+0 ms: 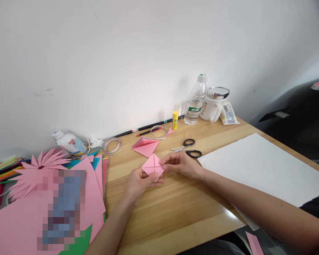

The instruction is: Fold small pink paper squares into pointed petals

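A small square of folded pink paper (151, 162) is held up between my two hands, turned so that a corner points away from me. Crossing lines run over its face. My left hand (143, 182) grips it from below, thumb on top and fingers underneath. At the right corner, the thumb and fingertips of my right hand (179, 163) pinch the paper. Just beyond it lies a stack of folded pink paper pieces (145, 147) on the wooden table (159, 219). Black-handled scissors (187, 147) rest behind my right hand.
Pink paper sheets (95, 202) and a spiky pink paper flower (39, 166) cover the left side. Along the wall stand a glue stick (175, 120), a water bottle (195, 102) and a white mug (212, 106). A white sheet (266, 170) lies at right.
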Demonstrator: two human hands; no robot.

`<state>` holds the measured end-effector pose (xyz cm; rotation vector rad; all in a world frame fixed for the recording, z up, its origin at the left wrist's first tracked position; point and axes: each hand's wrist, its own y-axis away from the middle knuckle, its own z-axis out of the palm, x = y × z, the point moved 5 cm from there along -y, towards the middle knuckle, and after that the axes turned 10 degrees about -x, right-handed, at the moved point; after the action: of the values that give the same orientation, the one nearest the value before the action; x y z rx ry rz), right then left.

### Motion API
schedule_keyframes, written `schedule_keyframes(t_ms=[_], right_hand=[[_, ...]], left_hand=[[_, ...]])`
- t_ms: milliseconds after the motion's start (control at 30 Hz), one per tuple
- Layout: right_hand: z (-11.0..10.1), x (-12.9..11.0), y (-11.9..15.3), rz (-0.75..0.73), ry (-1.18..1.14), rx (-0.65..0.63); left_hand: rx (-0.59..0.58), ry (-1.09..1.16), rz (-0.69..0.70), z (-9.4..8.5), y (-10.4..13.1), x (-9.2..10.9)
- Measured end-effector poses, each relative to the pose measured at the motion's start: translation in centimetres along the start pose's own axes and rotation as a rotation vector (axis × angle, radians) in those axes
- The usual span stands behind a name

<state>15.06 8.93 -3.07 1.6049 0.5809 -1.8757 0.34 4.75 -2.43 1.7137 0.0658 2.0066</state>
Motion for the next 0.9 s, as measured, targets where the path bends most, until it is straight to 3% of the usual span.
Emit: schedule_keyframes(t_ms=[233, 467, 600, 733, 900], right_hand=[[0.2, -0.3, 0.2, -0.035, 0.152, 0.059], [1.1, -0.4, 0.3, -0.079, 0.156, -0.018], [1.8, -0.3, 0.4, -0.039, 0.124, -0.065], [1.5, -0.5, 0.4, -0.016, 0.05, 0.012], [1.5, -0.1, 0.3, 0.08, 0.021, -0.05]], left_hand=[[0.033, 0.002, 0.084, -0.2, 0.1, 0.6], [0.067, 0.004, 0.074, -0.4, -0.1, 0.1], [0.086, -0.106, 0.09, -0.8, -0.2, -0.1], [0.041, -0.164, 0.054, -0.5, -0.1, -0.3], [-0.028, -0.219, -0.011, 0.2, 0.0, -0.7]])
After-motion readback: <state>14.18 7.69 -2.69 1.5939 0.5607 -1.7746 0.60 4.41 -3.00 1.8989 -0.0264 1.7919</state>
